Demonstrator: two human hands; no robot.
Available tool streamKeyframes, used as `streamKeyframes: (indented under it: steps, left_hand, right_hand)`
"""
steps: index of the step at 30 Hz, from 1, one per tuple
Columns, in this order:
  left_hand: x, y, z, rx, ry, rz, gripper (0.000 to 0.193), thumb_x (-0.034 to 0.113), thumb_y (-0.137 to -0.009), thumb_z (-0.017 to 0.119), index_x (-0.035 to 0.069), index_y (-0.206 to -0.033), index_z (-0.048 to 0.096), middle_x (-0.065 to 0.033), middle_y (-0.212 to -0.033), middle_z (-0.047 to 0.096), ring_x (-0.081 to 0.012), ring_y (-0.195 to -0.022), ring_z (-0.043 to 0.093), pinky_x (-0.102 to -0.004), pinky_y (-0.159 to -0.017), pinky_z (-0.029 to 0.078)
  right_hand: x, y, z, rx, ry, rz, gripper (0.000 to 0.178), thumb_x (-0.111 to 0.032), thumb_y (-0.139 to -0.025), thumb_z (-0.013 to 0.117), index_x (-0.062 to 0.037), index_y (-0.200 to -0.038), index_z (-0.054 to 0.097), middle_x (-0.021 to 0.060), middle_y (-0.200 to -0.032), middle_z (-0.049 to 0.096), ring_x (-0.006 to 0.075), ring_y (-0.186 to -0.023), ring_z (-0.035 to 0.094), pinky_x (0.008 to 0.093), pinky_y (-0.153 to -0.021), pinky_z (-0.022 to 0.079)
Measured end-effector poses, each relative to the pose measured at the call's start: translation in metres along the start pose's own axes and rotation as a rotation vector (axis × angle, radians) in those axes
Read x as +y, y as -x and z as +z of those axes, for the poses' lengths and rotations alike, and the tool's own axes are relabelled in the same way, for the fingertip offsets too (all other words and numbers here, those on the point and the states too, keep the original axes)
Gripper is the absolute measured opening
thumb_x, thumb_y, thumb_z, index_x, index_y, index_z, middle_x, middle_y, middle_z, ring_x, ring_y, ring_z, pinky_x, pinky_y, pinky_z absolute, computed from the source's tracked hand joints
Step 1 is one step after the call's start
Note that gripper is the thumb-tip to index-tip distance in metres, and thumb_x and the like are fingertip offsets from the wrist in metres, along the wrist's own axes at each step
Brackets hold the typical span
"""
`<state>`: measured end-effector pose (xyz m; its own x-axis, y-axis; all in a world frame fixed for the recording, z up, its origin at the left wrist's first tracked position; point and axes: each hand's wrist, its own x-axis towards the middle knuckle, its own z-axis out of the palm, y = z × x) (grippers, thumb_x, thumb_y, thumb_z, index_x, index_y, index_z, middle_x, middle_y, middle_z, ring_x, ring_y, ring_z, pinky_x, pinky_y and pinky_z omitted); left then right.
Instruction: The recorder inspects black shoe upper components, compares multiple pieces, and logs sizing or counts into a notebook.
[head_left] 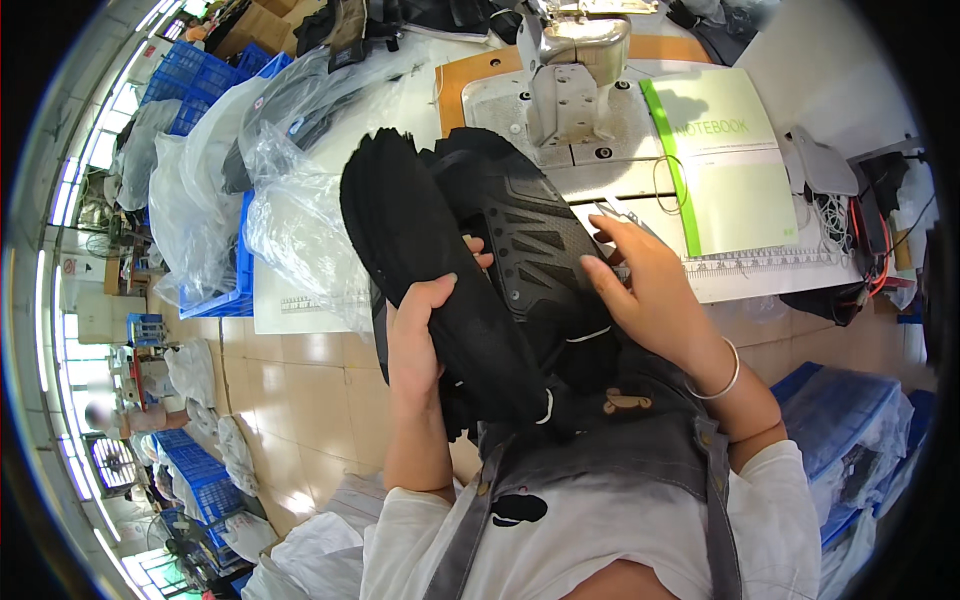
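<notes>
The white counter point(330, 150) fills the upper middle of the frame, bending toward the rim, and carries a grey sewing machine point(570, 70) at the top centre. To the right of the machine lies a pale green notebook point(735, 170) with a bright green spine, and a ruler strip point(770, 262) runs along the counter edge below it. On the left of the counter, clear plastic bags point(290, 200) are heaped over blue crates point(200, 75), with more blue crates at the lower left on the tiled floor point(300, 380) and one at the right edge. In the centre of the frame, held up in front of the person's chest, is a stack of black shoe-upper pieces point(430, 250), long and oval, fanned slightly at the top. The left hand point(420, 330) grasps this stack from below, thumb pressed across its front and fingers wrapped behind. Just to the right, touching the stack, is a single black upper piece point(535, 240) with a raised geometric pattern. The right hand point(640, 280) rests on it with fingers extended flat and thumb against its right edge, pinching it lightly; a thin bracelet point(720, 380) circles that wrist. Below, a grey apron point(600, 460) covers a white shirt.
</notes>
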<state>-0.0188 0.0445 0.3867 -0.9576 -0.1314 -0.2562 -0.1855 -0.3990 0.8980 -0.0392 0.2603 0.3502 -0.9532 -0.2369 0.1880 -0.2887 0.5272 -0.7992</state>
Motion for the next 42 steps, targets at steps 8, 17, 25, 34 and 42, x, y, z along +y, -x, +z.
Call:
streamKeyframes:
  steps: [8, 17, 25, 34, 42]
  left_hand:
    - [0.005, -0.011, -0.010, -0.055, -0.243, -0.116, 0.056, 0.020, -0.078, 0.048, -0.012, -0.122, 0.048, -0.0210, -0.116, 0.058, -0.0249, -0.099, 0.059, -0.0329, -0.087, 0.047]
    - [0.002, 0.002, -0.005, -0.086, 0.354, -0.131, 0.061, 0.019, -0.072, 0.048, -0.004, -0.128, 0.043, -0.0178, -0.122, 0.054, -0.0288, -0.111, 0.054, -0.0385, -0.095, 0.044]
    - [-0.031, 0.026, -0.051, -0.050, 0.587, 0.123, 0.061, 0.035, -0.076, 0.047, 0.001, -0.127, 0.048, -0.0184, -0.131, 0.050, -0.0301, -0.121, 0.048, -0.0410, -0.104, 0.038]
    - [-0.032, 0.026, -0.061, -0.050, 0.586, 0.023, 0.065, 0.037, -0.074, 0.046, 0.002, -0.128, 0.047, -0.0191, -0.129, 0.051, -0.0298, -0.116, 0.052, -0.0406, -0.100, 0.042]
    - [-0.006, 0.025, -0.059, 0.160, 0.168, -0.080, 0.057, 0.026, -0.076, 0.045, -0.004, -0.125, 0.048, -0.0198, -0.121, 0.056, -0.0309, -0.107, 0.058, -0.0400, -0.095, 0.047]
  right_hand:
    - [0.010, -0.018, 0.016, 0.031, 0.045, 0.000, 0.052, -0.027, -0.082, 0.065, 0.0062, -0.119, 0.049, 0.0228, -0.098, 0.058, 0.0394, -0.092, 0.057, 0.0425, -0.084, 0.045]
    - [-0.026, -0.036, 0.008, -0.394, -0.775, 0.111, 0.065, -0.015, -0.072, 0.070, 0.0010, -0.130, 0.046, 0.0115, -0.110, 0.059, 0.0156, -0.094, 0.056, 0.0314, -0.084, 0.047]
    - [-0.090, 0.007, 0.057, -0.215, -0.038, -0.505, 0.089, -0.040, -0.072, 0.070, 0.0125, -0.133, 0.031, 0.0392, -0.136, 0.027, 0.0506, -0.124, 0.032, 0.0553, -0.098, 0.034]
    - [-0.088, 0.017, 0.080, -0.195, 0.117, -0.527, 0.094, -0.049, -0.071, 0.068, 0.0120, -0.133, 0.032, 0.0415, -0.136, 0.024, 0.0538, -0.126, 0.028, 0.0578, -0.098, 0.032]
    - [-0.079, 0.016, 0.077, -0.137, 0.162, -0.488, 0.086, -0.050, -0.074, 0.065, 0.0078, -0.133, 0.038, 0.0395, -0.137, 0.026, 0.0495, -0.127, 0.031, 0.0544, -0.098, 0.035]
